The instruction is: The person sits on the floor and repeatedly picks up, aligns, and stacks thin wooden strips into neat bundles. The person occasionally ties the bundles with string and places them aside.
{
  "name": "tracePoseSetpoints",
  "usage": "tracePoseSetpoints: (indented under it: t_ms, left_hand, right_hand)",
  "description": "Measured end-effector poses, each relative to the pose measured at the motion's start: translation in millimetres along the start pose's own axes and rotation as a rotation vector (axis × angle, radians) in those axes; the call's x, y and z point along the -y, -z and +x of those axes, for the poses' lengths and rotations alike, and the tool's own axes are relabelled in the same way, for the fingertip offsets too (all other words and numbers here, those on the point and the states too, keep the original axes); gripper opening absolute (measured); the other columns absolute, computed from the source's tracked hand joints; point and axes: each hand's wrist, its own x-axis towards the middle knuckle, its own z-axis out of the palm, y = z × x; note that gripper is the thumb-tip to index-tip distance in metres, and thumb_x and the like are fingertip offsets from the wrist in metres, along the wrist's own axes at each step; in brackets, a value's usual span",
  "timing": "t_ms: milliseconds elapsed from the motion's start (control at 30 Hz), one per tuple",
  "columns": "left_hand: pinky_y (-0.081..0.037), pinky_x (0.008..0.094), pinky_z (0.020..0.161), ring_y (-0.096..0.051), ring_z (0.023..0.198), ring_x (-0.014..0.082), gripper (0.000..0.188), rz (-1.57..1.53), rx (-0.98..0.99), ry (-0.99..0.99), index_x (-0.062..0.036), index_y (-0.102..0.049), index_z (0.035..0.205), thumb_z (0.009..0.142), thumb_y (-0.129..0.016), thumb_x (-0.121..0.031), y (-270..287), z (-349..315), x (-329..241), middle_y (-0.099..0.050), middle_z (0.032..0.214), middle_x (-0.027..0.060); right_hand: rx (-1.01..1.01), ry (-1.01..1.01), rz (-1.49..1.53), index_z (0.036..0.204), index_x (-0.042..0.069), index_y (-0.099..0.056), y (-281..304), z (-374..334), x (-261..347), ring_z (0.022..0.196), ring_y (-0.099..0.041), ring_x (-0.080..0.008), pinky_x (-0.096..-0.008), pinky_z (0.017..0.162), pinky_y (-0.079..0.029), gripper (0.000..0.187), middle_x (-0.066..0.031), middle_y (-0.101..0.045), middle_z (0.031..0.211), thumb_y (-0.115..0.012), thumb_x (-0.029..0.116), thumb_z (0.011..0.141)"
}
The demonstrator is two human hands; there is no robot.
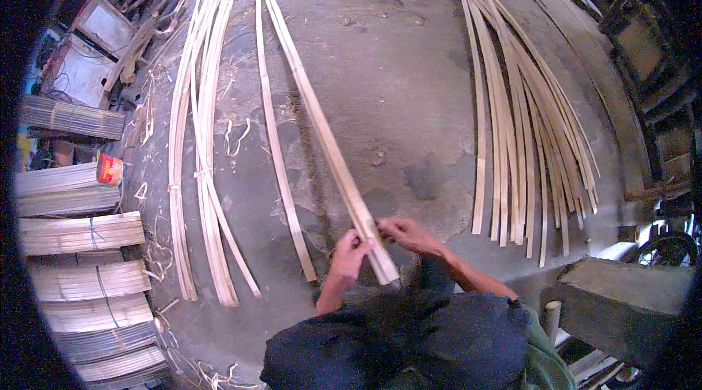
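A long bundle of pale, flat wooden strips point(333, 145) runs from the far left of the floor to its near end just in front of my knees. My left hand point(347, 257) is closed at the bundle's left edge, close to that end. On the opposite edge, my right hand point(411, 235) has its fingers pinched together against the strips. Whatever is between those fingertips is too small to make out. One loose strip point(270, 115) lies left of the bundle.
Tied strips point(210, 229) lie farther left. Many loose strips point(504, 97) fan out on the right. Stacks of short bundled slats point(88, 233) line the left side, with a red tin point(110, 169) by them. A concrete block point(621, 287) stands at the near right.
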Motion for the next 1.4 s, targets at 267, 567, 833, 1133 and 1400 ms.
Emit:
tracePoseSetpoints:
  t_ms: [267, 567, 833, 1133, 1400]
  left_hand:
    - [-0.050, 0.0289, 0.076, -0.062, 0.084, 0.0142, 0.020, -0.103, -0.005, 0.030, -0.0023, -0.059, 0.102, 0.089, -0.067, -0.015, 8, -3, 14, -0.064, 0.090, 0.0046]
    - [-0.051, 0.0296, 0.071, -0.060, 0.082, 0.0136, 0.021, -0.021, -0.029, 0.067, -0.0035, -0.059, 0.103, 0.089, -0.068, -0.017, 22, 1, 30, -0.063, 0.090, 0.0037]
    - [-0.050, 0.0282, 0.072, -0.059, 0.081, 0.0119, 0.020, 0.118, -0.052, 0.094, -0.0026, -0.061, 0.101, 0.092, -0.064, -0.020, 11, 1, 12, -0.063, 0.089, 0.0041]
    - [-0.047, 0.0269, 0.069, -0.057, 0.078, 0.0111, 0.021, 0.149, -0.098, 0.143, -0.0030, -0.060, 0.099, 0.095, -0.060, -0.024, 7, 6, 19, -0.062, 0.087, 0.0033]
    - [-0.046, 0.0269, 0.067, -0.057, 0.077, 0.0117, 0.022, 0.123, -0.138, 0.184, -0.0043, -0.060, 0.097, 0.096, -0.058, -0.026, 8, 5, 25, -0.061, 0.086, 0.0024]
  right_hand:
    - [-0.314, -0.102, -0.016, 0.098, 0.004, -0.069, 24, -6, 6, 0.068, -0.055, -0.0107, -0.0292, 0.059, -0.046, 0.038, 0.0013, -0.062, 0.075, -0.060, 0.041, 0.093]
    - [-0.909, 0.215, -0.273, 0.134, 0.002, -0.054, 166, -100, 117, 0.070, -0.054, -0.0047, -0.0205, 0.062, -0.043, 0.046, 0.0016, -0.063, 0.085, -0.064, 0.022, 0.094]
    - [-1.220, 0.159, -0.886, 0.134, 0.003, -0.054, 324, -149, 94, 0.107, -0.061, -0.0167, -0.0277, 0.092, -0.047, 0.043, -0.0125, -0.063, 0.126, -0.060, 0.023, 0.096]
    - [-0.928, -0.589, -1.657, 0.134, 0.014, -0.055, 475, -213, 100, 0.103, -0.065, -0.0252, -0.0333, 0.085, -0.052, 0.038, -0.0119, -0.058, 0.133, -0.051, 0.022, 0.097]
    - [-1.083, -0.517, -1.661, 0.133, 0.015, -0.055, 554, -240, 59, 0.100, -0.062, -0.0379, -0.0440, 0.083, -0.049, 0.042, -0.0159, -0.064, 0.119, -0.046, 0.037, 0.098]
